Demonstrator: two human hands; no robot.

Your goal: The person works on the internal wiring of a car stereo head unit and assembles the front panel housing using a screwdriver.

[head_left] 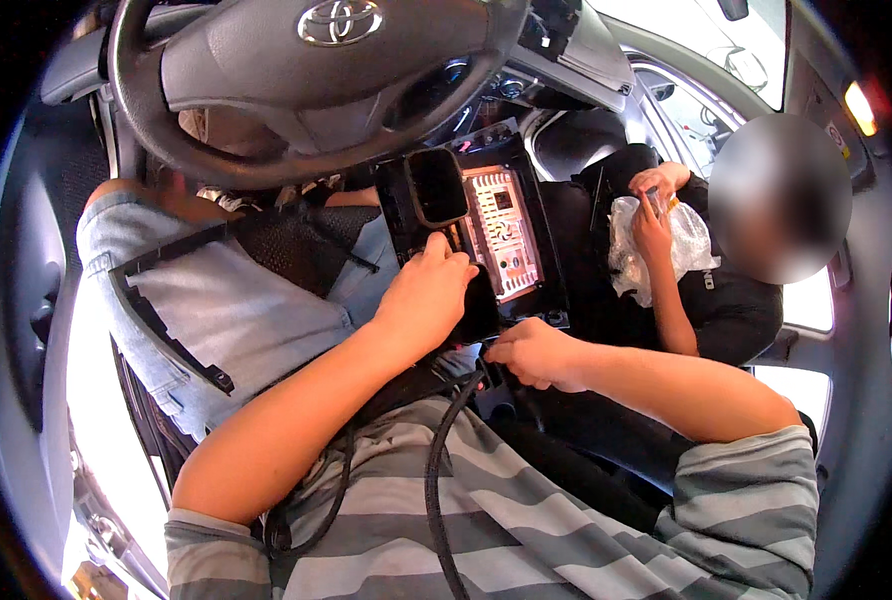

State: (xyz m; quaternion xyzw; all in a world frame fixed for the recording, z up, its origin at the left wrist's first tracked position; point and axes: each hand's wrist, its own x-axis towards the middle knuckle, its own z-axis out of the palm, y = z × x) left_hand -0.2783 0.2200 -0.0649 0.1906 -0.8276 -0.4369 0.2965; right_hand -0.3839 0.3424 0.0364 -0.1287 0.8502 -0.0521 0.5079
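Slotted silvery rect. metal plate (522, 250): semi-gloss. Black rounded rect. slab (436, 187): smooth, glossy. Black ring-shaped plastic strg. wheel (306, 85): matt. Clear thin-plastic bag (630, 255): crinkly, shiny.

Left grip (432, 288) palm-down, right grip (539, 354) curled

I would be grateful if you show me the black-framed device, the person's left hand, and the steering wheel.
Black-framed device (506, 238): head view, on its slotted metal plate.
Left hand (426, 290): head view, on the back of the hand.
Steering wheel (316, 80): head view, on its dark hub.
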